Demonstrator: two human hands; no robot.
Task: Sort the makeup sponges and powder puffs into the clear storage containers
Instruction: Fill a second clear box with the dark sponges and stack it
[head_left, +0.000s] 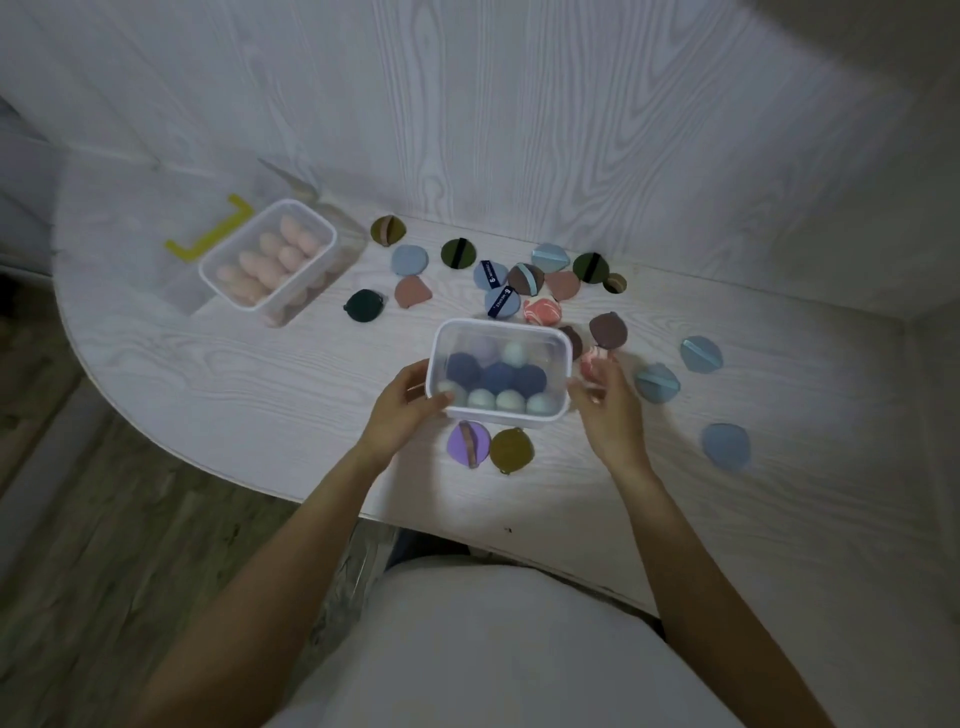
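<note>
A clear container (501, 327) in front of me holds several dark blue, mint and lilac makeup sponges. My left hand (410, 402) grips its near left corner. My right hand (605, 395) hovers beside its right wall with loosely curled fingers; whether it touches is unclear. A red and white marbled sponge (592, 361) lies just behind that hand. A second clear container (221, 260) at the back left holds several pink sponges. Powder puffs lie scattered on the table, among them a purple one (467, 441) and an olive one (511, 451) by the near container.
Blue puffs (724, 446) lie to the right, brown, green and blue ones toward the wall. A yellow handle piece (208, 234) lies behind the pink container. The white table (234, 395) curves away at its left edge. A wood-grain wall rises behind.
</note>
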